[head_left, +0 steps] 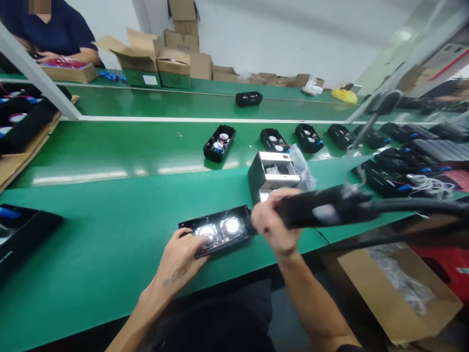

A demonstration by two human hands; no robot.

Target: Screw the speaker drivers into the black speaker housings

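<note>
On the green bench lies a black speaker housing (242, 239) with two bright round speaker drivers (230, 226) inside. My left hand (188, 247) grips its left end, thumb over the near driver. My right hand (273, 220) is wrapped round a black corded electric screwdriver (315, 208), held almost level at the housing's right end. The screwdriver's tip is hidden behind my fingers, so contact with the housing cannot be made out. Just beyond my right hand stands a small black box with a white open-topped frame (278, 178).
Several black housings (220, 143) sit along the green conveyor (146, 146) behind the bench. Another housing (27, 237) is at the left. White cables (432, 188) lie at the right. A cardboard box (370, 288) holds clear plastic below right. A co-worker (69, 29) sits far left.
</note>
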